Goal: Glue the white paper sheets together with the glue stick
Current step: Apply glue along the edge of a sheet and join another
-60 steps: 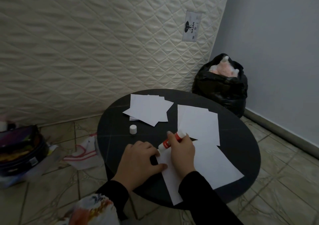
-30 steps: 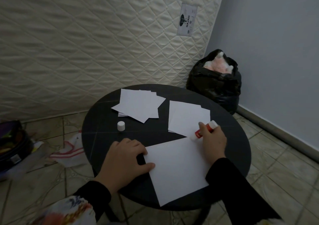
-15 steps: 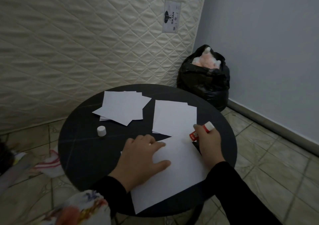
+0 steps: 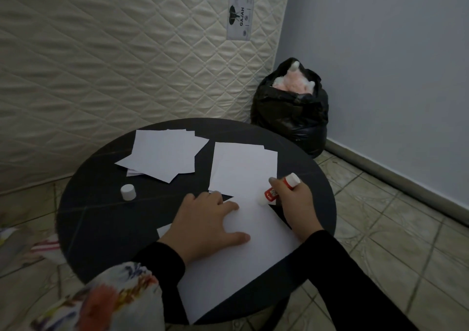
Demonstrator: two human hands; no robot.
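Pinning sheet (image 4: pixel 253 249) flat, left hand (image 4: pixel 205 226) spread; right hand (image 4: pixel 295 203) gripping glue stick (image 4: pixel 275 191), tip at far corner (advice: light, even strokes along edge).

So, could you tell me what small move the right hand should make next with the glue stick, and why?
Probably draw the red-and-white glue stick along the far edge of the large white paper sheet. The right hand holds its uncapped tip on that sheet's far corner, and the left hand lies flat, pinning the sheet to the round black table.

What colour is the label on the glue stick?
Red, on a white glue stick, seen in the head view, held in the right hand.
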